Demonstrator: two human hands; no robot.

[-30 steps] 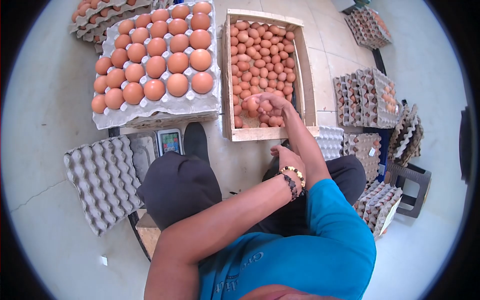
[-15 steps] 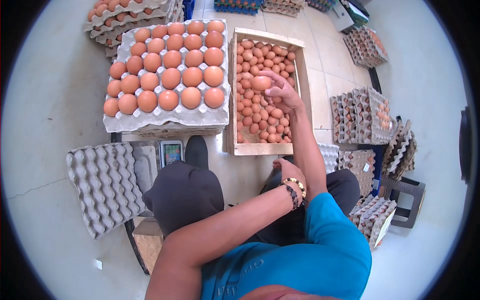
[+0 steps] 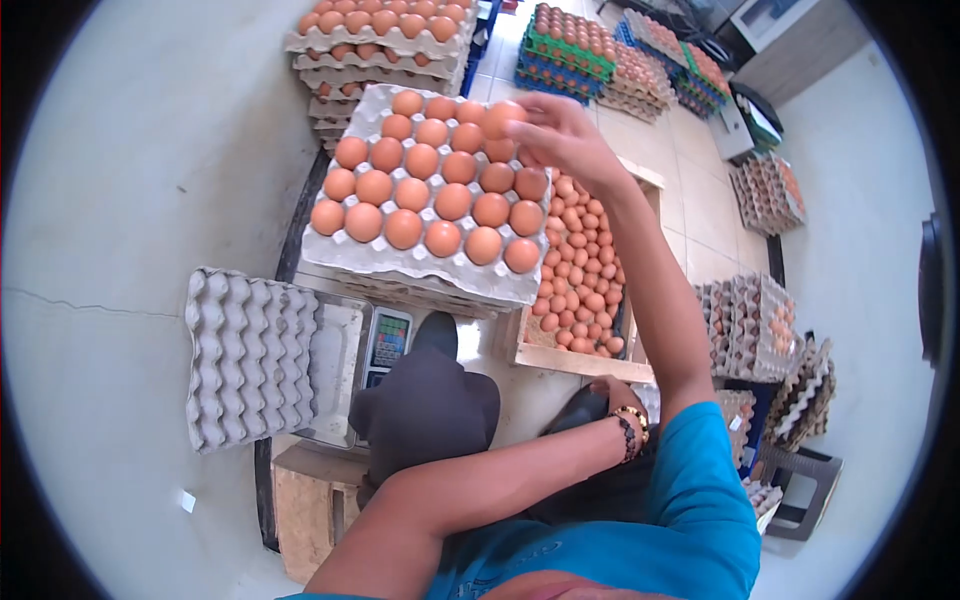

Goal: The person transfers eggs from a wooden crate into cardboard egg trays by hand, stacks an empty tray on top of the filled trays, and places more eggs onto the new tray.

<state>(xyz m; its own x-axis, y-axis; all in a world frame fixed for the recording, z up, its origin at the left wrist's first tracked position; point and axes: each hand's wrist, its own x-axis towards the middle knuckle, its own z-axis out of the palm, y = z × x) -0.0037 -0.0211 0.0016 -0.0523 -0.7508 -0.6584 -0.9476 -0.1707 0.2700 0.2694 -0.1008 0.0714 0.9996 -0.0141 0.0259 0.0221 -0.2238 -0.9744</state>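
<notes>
A brown egg is pinched in the fingers of my right hand, above the back right corner of a grey cardboard egg tray. Rows of brown eggs fill most of this tray, which tops a stack. Below my right forearm stands a wooden crate of loose brown eggs, partly covered by the arm and the tray. My left arm crosses my lap, with beaded bracelets at its wrist. My left hand is by my right knee, its fingers mostly hidden.
An egg tray without eggs lies on a scale to the left. More stacked egg trays stand at the back left, far back and right. A grey plastic stool is at the lower right.
My right hand has carried the egg from above the crate, up and left to the tray's far right corner. The view has shifted left and farther out. My left hand stays by the knee.
</notes>
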